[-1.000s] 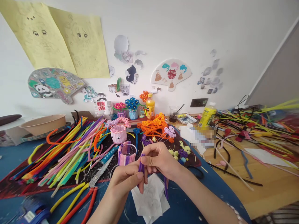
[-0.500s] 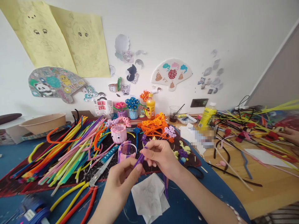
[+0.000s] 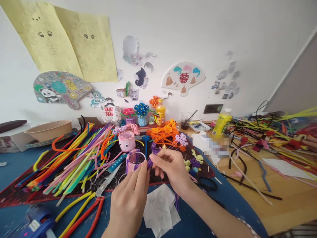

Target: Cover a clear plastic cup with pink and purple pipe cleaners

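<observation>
Between my two hands is a purple pipe cleaner (image 3: 150,163), mostly covered by fingers. My left hand (image 3: 131,191) is closed on its lower part, with the back of the hand facing me. My right hand (image 3: 170,167) pinches the upper part between thumb and forefinger. Just behind my left hand stands a small pink and purple pipe-cleaner pot (image 3: 132,160) with a clear rim. A pink pot with googly eyes (image 3: 126,142) sits beyond it. White paper sheets (image 3: 159,210) lie below my hands, with a purple strand (image 3: 176,201) hanging beside them.
Loose coloured pipe cleaners (image 3: 74,158) spread over the left, beside scissors (image 3: 107,183). A blue glue gun (image 3: 37,223) lies front left. Orange pipe-cleaner pieces (image 3: 164,132), an orange drink bottle (image 3: 160,112) and a cup (image 3: 185,122) stand at the back. A yellow bottle (image 3: 222,122) stands right.
My left hand has turned over, its back now toward me and its fingers closer to the right hand. The purple pipe cleaner is more covered. At far right, another person's hand has left view.
</observation>
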Action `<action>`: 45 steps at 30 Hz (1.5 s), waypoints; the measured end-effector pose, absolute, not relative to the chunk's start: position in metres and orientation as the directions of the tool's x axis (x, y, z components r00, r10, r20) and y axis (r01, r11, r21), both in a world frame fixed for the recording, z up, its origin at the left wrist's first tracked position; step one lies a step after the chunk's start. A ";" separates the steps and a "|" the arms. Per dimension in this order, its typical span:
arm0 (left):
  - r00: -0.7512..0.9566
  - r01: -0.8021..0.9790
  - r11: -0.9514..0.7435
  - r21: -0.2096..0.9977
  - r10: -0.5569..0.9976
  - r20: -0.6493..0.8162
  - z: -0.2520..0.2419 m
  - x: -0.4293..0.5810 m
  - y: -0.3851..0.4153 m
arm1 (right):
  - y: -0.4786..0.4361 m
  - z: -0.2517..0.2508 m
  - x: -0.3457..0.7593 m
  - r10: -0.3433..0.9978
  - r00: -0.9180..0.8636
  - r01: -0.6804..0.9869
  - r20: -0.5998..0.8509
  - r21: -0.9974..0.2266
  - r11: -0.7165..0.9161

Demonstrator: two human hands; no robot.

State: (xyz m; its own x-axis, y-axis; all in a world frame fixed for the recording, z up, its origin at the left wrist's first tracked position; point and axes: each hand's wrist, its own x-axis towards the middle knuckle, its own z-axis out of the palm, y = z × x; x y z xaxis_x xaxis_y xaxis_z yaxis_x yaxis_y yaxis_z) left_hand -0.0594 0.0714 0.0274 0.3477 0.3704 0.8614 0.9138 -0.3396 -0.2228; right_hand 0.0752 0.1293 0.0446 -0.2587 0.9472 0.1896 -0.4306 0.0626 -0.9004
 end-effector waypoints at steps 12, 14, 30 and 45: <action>0.333 0.918 -0.334 -0.214 0.360 0.871 0.025 -0.060 0.071 | 0.132 0.042 0.075 0.958 -0.211 -0.441 0.194 -0.893 0.084; 0.336 0.916 -0.343 -0.209 0.370 0.866 0.024 -0.061 0.070 | 0.132 0.042 0.076 0.959 -0.208 -0.434 0.195 -0.896 0.088; 0.183 0.952 -0.299 -0.062 0.396 0.900 0.028 -0.058 0.071 | 0.132 0.047 0.079 0.961 -0.202 -0.435 0.189 -0.897 0.085; 0.195 0.950 -0.301 -0.088 0.348 0.917 0.034 -0.059 0.069 | 0.133 0.047 0.079 0.963 -0.197 -0.463 0.186 -0.883 0.077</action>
State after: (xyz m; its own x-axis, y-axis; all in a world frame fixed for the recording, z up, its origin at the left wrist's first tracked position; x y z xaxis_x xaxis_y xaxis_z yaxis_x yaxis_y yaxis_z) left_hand -0.0589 0.0689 0.0338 0.1952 0.3482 0.9169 0.9497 -0.3006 -0.0880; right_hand 0.0788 0.1335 0.0471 -0.1965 0.9626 0.1863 -0.4625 0.0765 -0.8833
